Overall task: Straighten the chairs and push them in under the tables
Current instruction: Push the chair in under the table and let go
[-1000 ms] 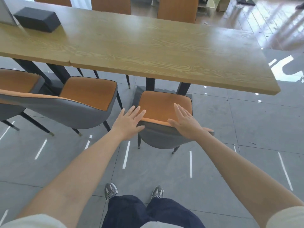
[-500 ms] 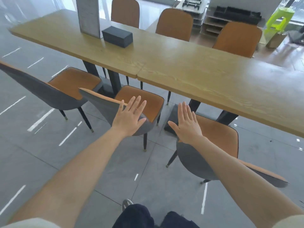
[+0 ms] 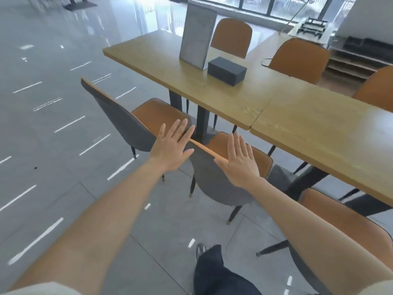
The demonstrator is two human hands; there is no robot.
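Head view looks down on a long wooden bench (image 3: 223,96) with grey-backed, orange-seated chairs along its near side. Both hands are spread flat with fingers wide, holding nothing: the left hand (image 3: 170,150) sits at the left end of the middle chair (image 3: 214,186) back's top edge, and the right hand (image 3: 240,162) at that edge's right end; whether the palms press on the backrest or hover just off it cannot be told. This chair's seat front reaches about to the bench edge, beside the dark bench leg (image 3: 203,120), so it looks only partly in. Its backrest edge runs at a slant to the bench edge, so the seat points slightly skewed rather than square at the bench. To its left, the far chair (image 3: 119,122) stands clear of the bench, turned at an angle, seat mostly uncovered. To the right of the middle chair, the near chair (image 3: 344,226) also appears out from the bench. My judgement: most of the near row is left to do, starting with squaring and pushing the middle chair.
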